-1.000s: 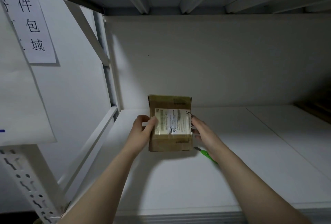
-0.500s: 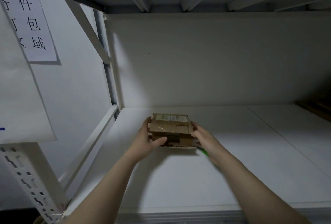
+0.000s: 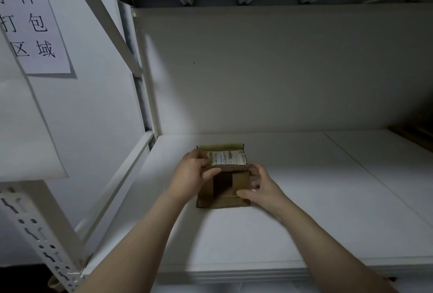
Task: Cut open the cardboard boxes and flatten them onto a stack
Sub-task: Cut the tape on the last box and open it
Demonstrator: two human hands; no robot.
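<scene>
Pretty dim, flat greyish cast all over. Brightest on the shelf board [image 3: 316, 187] right of the cardboard box [image 3: 223, 195] and on the back panel [image 3: 164, 70] up-left of it; murky way off to its far right. Soft dark shadow just in front of the box, between the forearms. Washed-out glare on the box's shipping label [image 3: 228, 158], too soft to read. Slightly smeary around the right hand [image 3: 260, 187]. Heavy fisheye bend left of the box, on the paper sign [image 3: 35, 23] and perforated post [image 3: 35, 229].

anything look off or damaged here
Nothing really stands out. The box on the shelf has its near end open, flaps splayed unevenly, which fits opening it. The left hand and right hand hold it.
</scene>
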